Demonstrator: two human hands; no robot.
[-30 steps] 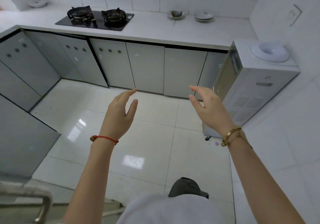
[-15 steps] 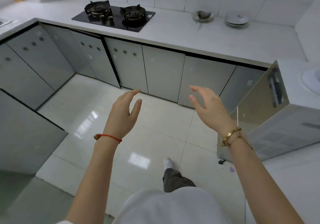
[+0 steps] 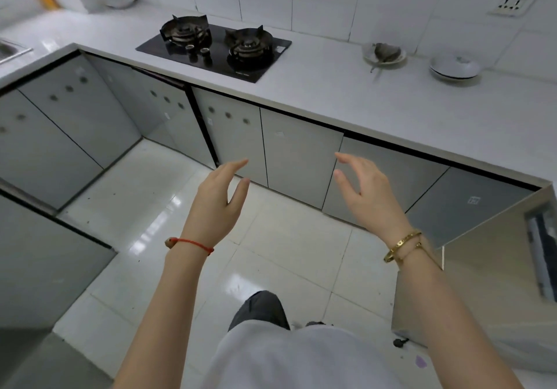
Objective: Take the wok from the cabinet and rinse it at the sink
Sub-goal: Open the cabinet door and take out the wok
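Sink (image 3: pixel 9 49) edge shows only as a steel corner at the far left of the countertop (image 3: pixel 346 93), well apart from where the person stands, so rinsing is a later leg of the job. Next along, the two-burner gas hob (image 3: pixel 214 46) sits bare, with no pan on either ring. Below the counter runs a line of grey cabinet doors (image 3: pixel 301 159), all shut; the wok is nowhere in view, presumably behind one of them, though which one cannot be told. The left hand (image 3: pixel 215 205), a red string at its wrist, is raised with fingers loosely spread and holds nothing. The right hand (image 3: pixel 366 191), with gold bangles at its wrist, is likewise empty, fingers gently curled. Both float in front of the middle doors without touching them, likely readied to pull one open. Further right on the counter rest a dish with scraps (image 3: pixel 384 54) and a covered white bowl (image 3: pixel 455 68).
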